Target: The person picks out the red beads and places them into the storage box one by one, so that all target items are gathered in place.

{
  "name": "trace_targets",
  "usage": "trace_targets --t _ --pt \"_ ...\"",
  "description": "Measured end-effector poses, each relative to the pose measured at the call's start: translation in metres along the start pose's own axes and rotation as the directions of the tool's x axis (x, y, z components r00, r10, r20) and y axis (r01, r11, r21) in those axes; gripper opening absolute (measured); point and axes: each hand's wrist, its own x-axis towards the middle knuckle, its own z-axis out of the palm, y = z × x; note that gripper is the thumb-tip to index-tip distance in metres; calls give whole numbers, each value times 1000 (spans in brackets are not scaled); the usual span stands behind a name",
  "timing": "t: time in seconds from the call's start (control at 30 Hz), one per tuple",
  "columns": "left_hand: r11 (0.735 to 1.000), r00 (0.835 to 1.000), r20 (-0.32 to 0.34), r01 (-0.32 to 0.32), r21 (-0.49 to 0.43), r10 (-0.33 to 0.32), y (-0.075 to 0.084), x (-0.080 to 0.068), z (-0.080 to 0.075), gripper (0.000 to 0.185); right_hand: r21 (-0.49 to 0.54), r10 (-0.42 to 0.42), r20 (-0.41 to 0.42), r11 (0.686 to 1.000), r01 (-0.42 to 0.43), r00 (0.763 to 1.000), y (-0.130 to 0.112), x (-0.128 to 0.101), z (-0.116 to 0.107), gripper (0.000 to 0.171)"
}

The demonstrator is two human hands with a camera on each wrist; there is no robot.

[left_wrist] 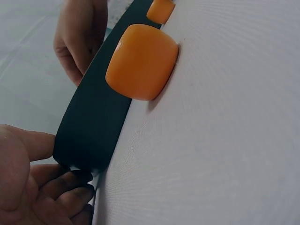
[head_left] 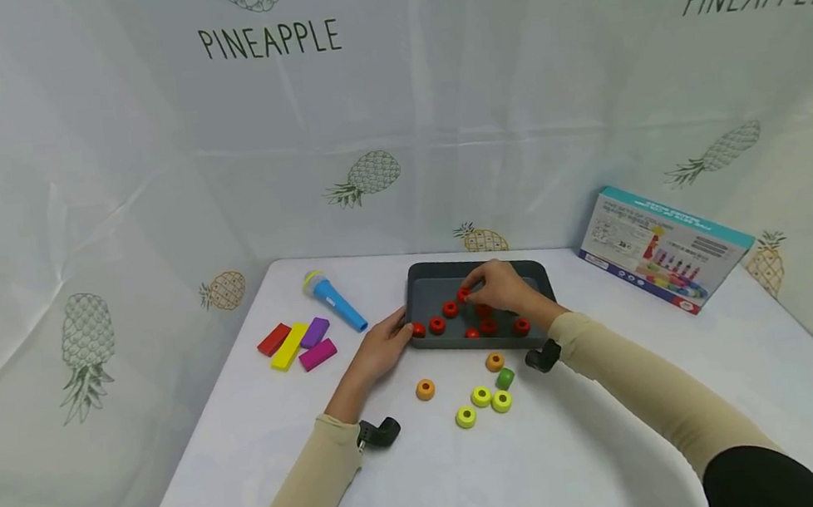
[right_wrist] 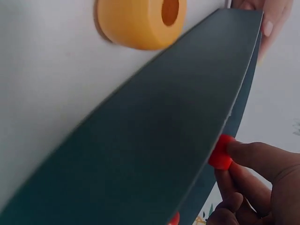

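Observation:
A dark grey tray (head_left: pixel 478 265) sits mid-table with several red rings (head_left: pixel 450 309) in it. My left hand (head_left: pixel 402 333) grips the tray's front left corner, thumb above and fingers below (left_wrist: pixel 70 185) the tray wall (left_wrist: pixel 89 122). Over the tray, my right hand (head_left: pixel 474 291) pinches one red ring (head_left: pixel 464 293) between thumb and fingertips; the same red ring (right_wrist: pixel 220 152) shows beyond the tray wall (right_wrist: pixel 154 154) in the right wrist view. In front of the tray lie loose rings: two orange (head_left: pixel 494 361), one green (head_left: pixel 504 378), three yellow (head_left: pixel 480 396). An orange ring (left_wrist: pixel 140 61) (right_wrist: pixel 140 21) lies beside the wall.
A blue toy microphone (head_left: pixel 334 299) and several coloured blocks (head_left: pixel 296 345) lie at the left. A printed box (head_left: pixel 666 257) lies at the back right. White pineapple curtains close off the back and sides of the white table (head_left: pixel 587 450).

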Motion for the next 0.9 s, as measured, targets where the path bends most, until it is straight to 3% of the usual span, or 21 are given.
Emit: trace_targets --t 0.47,0.63,0.9 --pt "1000 1000 -4 -5 7 5 0 0 5 57 -54 15 22 998 -14 1000 8 11 7 28" --pt "1000 1000 10 -8 10 8 0 -1 5 57 -59 49 26 997 -48 998 11 9 11 28" --pt "1000 1000 25 4 8 -4 0 4 14 56 -63 18 -7 998 -19 1000 22 -3 12 31"
